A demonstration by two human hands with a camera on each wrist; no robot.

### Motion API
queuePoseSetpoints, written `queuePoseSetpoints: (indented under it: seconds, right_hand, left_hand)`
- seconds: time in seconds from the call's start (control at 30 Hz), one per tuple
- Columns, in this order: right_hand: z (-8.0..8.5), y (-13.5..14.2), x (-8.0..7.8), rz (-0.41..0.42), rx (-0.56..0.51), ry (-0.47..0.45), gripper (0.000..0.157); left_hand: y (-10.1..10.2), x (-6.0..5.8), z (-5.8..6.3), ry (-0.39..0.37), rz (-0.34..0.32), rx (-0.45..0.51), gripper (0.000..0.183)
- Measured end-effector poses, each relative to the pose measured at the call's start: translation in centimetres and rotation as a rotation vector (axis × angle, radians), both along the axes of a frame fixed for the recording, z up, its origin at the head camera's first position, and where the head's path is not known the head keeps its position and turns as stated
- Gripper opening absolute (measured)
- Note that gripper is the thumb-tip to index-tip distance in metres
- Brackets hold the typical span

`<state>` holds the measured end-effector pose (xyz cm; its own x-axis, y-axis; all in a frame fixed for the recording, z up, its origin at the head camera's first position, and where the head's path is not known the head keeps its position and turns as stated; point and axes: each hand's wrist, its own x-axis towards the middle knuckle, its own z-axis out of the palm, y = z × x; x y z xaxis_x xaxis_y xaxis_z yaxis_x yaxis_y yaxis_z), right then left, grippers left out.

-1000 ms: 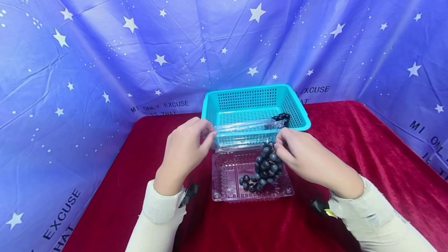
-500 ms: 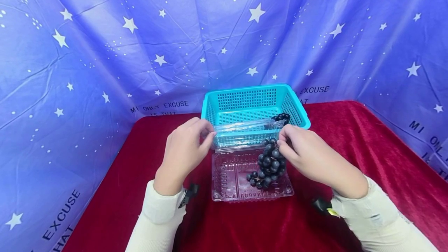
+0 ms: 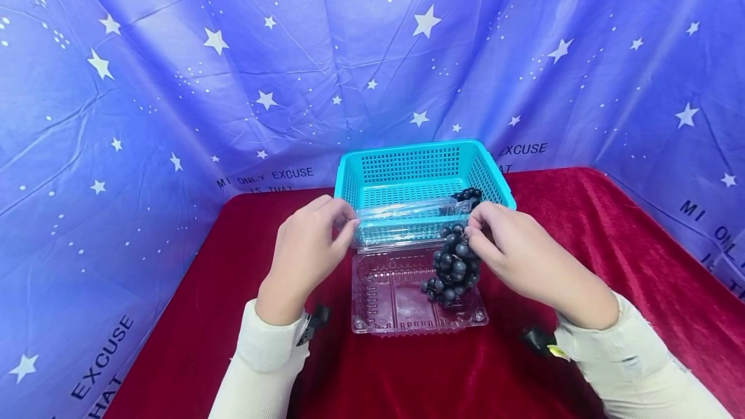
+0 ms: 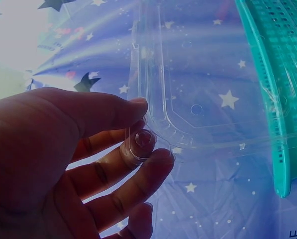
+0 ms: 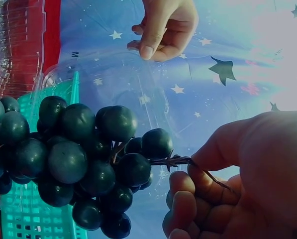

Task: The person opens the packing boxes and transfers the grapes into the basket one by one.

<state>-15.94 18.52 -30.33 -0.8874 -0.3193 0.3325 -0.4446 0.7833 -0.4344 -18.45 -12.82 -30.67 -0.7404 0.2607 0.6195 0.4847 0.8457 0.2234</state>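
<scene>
My left hand (image 3: 308, 251) pinches a corner of the raised lid (image 4: 208, 104) of a clear plastic clamshell box, thumb above and fingertips beneath in the left wrist view. My right hand (image 3: 518, 251) holds a bunch of dark grapes (image 3: 454, 267) by its thin brown stem (image 5: 180, 160), between thumb and curled fingers. The bunch hangs over the right part of the box's base (image 3: 387, 296); whether its lowest grapes touch the plastic, I cannot tell.
A turquoise plastic basket (image 3: 410, 163) stands behind the box, with more dark grapes (image 3: 468, 196) at its right end. Red velvet cloth (image 3: 279, 231) covers the table. A blue star-patterned curtain (image 3: 326, 50) hangs close behind.
My right hand has moved right and slightly up, and the grape bunch has shifted with it toward the box's right side. My left hand and the lid stay where they were.
</scene>
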Motion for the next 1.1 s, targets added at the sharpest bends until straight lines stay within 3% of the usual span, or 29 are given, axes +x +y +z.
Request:
queuePoseSetpoints:
  seconds: [0.3,0.53,1.1]
  right_hand:
    - [0.26,0.10,0.15,-0.017,-0.019,0.019,0.008]
    - [0.46,0.24,0.30,-0.023,-0.047,0.044,0.008]
    - [1.00,0.98,0.67,-0.037,-0.081,0.172,0.006]
  left_hand:
    - [0.02,0.04,0.09,-0.024,-0.003,-0.006,0.004]
    - [0.02,-0.04,0.03,-0.001,-0.003,-0.001,0.003]
    - [-0.09,-0.10,-0.04,0.027,-0.023,0.011,0.004]
